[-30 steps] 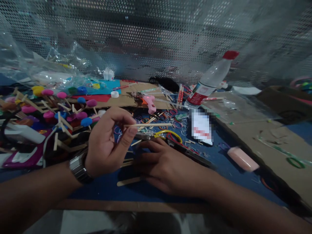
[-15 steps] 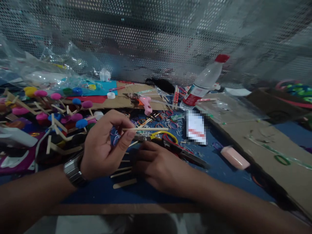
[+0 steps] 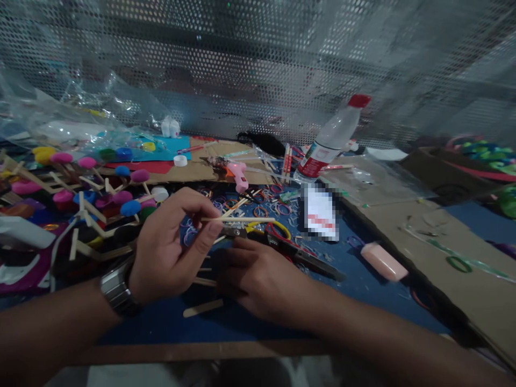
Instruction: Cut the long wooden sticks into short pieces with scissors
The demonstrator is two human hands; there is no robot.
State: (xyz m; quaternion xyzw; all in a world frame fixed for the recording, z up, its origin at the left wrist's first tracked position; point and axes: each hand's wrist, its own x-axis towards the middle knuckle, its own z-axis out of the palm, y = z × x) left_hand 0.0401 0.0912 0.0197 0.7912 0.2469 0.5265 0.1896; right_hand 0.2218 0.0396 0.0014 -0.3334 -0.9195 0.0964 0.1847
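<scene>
My left hand (image 3: 173,244) is closed, pinching a thin wooden stick (image 3: 245,219) between thumb and fingers; the stick points right, nearly level, above the table. Lower and to the right, my right hand (image 3: 262,279) lies palm down close to the blue tabletop (image 3: 153,328), its fingers curled and in shadow. Whatever they hold, if anything, is hidden. A few wooden sticks (image 3: 205,281) run beside its fingertips, and a flat craft stick (image 3: 203,308) lies nearer the front edge. Just beyond the right hand are a tool with yellow and red handles (image 3: 278,228) and a dark cutter (image 3: 310,258).
Colourful pieces on wooden sticks (image 3: 131,208) crowd the left. At the back stand a pink glue gun (image 3: 239,174) and a red-capped bottle (image 3: 322,145). Rubber bands (image 3: 258,212) are scattered mid-table. On the right lie a pink block (image 3: 384,260) and cardboard (image 3: 439,242).
The view has shifted slightly. Fewer sticks show beside my right hand's fingertips. The left hand keeps its pinch on the stick.
</scene>
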